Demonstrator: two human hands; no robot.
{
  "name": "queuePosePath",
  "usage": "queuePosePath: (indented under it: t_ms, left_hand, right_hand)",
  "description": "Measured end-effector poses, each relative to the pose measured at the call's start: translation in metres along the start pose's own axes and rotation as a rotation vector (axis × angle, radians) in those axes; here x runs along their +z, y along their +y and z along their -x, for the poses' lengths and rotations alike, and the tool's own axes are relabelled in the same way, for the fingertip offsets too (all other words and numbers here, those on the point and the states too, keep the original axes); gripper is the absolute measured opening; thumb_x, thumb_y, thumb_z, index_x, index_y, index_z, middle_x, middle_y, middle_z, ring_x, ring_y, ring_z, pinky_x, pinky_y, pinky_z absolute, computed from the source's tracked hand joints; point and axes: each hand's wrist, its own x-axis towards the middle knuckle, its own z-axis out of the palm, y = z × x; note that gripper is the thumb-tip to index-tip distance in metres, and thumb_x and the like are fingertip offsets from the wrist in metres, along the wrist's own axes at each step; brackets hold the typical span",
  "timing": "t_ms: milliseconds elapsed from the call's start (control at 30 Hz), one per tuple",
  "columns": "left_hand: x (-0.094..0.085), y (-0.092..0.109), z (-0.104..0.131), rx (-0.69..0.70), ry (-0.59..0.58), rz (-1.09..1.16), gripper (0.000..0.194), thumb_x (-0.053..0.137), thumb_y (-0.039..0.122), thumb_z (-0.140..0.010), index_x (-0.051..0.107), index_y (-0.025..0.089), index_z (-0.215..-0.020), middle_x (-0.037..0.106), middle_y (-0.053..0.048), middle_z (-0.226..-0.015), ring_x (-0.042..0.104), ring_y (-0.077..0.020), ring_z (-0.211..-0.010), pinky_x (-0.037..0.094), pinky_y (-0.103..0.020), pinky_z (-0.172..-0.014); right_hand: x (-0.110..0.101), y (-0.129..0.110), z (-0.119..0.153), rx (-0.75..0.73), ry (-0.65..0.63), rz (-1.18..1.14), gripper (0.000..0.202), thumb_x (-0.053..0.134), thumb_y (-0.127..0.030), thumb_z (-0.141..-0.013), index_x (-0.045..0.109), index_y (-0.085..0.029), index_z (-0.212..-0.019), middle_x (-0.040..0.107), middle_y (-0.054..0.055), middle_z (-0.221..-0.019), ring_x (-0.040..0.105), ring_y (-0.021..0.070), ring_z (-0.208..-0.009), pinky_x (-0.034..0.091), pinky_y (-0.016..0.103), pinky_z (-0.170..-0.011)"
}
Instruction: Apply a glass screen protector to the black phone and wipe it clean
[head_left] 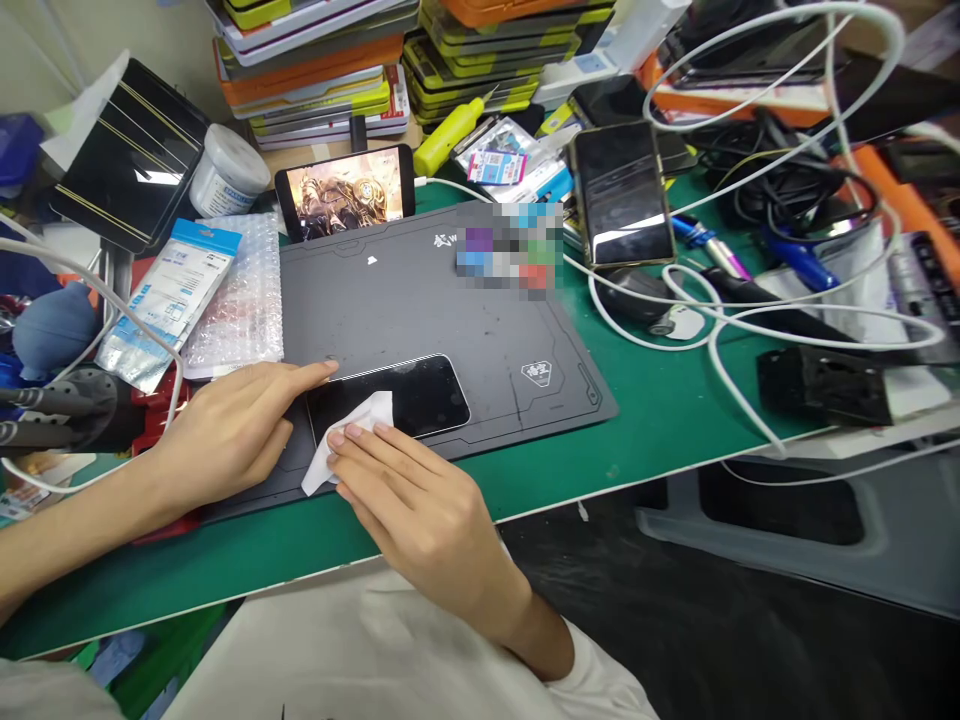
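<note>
A smartphone (431,395) with a dark screen lies flat on a grey work mat (390,300). My right hand (420,500) presses a folded white wipe (367,412) against the left part of the screen, its fingers close together over the wipe. At the phone's left end is my left hand (232,425). Its index finger is stretched out, with the tip at the phone's upper left corner, and the thumb is held apart below. The wipe and my right fingers hide the phone's lower left part.
Behind the mat a second phone (349,195) stands with its screen lit. A dark phone (622,195), a yellow tool (450,135) and looping white cables (750,320) crowd the right and back. Bubble wrap (240,300), a foil packet (172,295) and a white jar (229,172) are on the left.
</note>
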Motion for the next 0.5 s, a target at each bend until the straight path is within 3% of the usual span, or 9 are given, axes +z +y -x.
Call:
queuePosePath:
  t_ms: [500]
  left_hand:
    - [0.002, 0.001, -0.002, 0.005, 0.003, -0.029, 0.061, 0.047, 0.006, -0.105, 0.057, 0.019, -0.164, 0.084, -0.012, -0.142, 0.083, -0.0288, -0.125, 0.067, -0.042, -0.109]
  right_hand:
    - [-0.029, 0.029, 0.022, 0.106, 0.031, 0.103, 0.028, 0.071, -0.003, -0.112, 0.083, -0.016, -0.133, 0.092, 0.008, -0.132, 0.088, 0.0231, -0.129, 0.068, 0.037, -0.126]
